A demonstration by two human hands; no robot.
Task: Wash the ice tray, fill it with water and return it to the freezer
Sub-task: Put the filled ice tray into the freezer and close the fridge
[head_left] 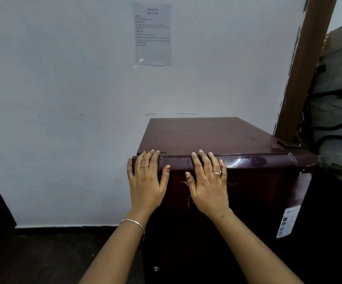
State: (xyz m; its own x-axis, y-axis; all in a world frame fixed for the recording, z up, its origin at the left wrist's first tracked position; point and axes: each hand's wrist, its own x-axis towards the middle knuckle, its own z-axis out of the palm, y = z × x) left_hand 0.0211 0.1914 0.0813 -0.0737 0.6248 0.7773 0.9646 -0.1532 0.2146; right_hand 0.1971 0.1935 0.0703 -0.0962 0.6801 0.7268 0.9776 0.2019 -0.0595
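A small maroon fridge [217, 138] stands against the pale wall, its door [258, 181] closed and facing me. My left hand [147, 177] lies flat on the door's top left corner, fingers straight and reaching over the top edge. My right hand [209, 181] lies flat beside it on the door's upper front, fingers straight and spread. Neither hand holds anything. No ice tray is in view.
A printed paper sheet [152, 34] is taped to the wall above the fridge. A brown wooden post [305, 68] leans at the right, with black cables [334, 124] behind it. Dark floor [43, 259] lies at lower left. A label sticker [289, 224] is on the fridge door's right side.
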